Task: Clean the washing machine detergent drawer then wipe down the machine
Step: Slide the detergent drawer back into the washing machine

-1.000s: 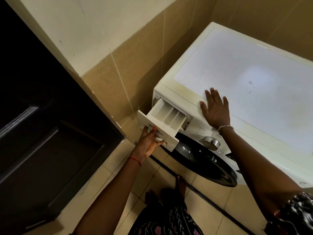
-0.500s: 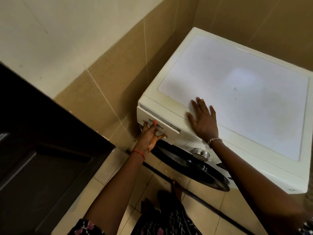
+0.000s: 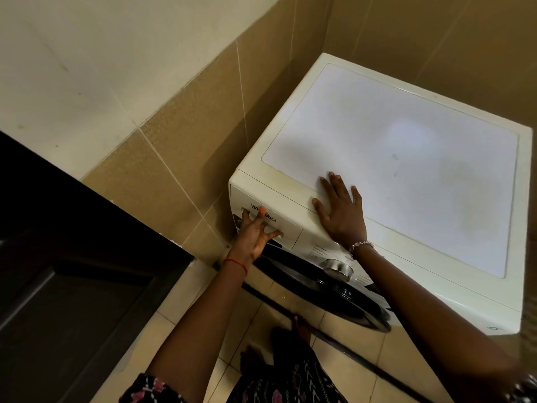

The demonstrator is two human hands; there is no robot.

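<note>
Two hands on the washing machine (image 3: pixel 406 158), neither holding a cloth. Left hand (image 3: pixel 251 237) laid against the front of the detergent drawer (image 3: pixel 290 228), fingers spread and fairly straight, tips at the handle recess (image 3: pixel 274 230). Probably pressing rather than gripping, though hard to judge in the shadow there. Right hand (image 3: pixel 341 210) flat and wide on the top panel near the front edge, bracing, nothing held.

Drawer seated flush in the front panel at the top left corner of the machine, just left of the printed programme list and the silver dial (image 3: pixel 338 269), above the dark door (image 3: pixel 319 286).

Likely a light, rigid moulded-plastic tray: stiff enough to pull one-handed, brittle enough to crack at the catch if forced. Best taken by the recess, fingertips hooked under its upper lip, thumb on the face, then drawn straight out along the runners without twisting. Expect a slick feel from detergent film and possibly damp inside, so grip firmly once clear and support from below. Brace with the other palm on the top to steady the cabinet against the pull.
</note>
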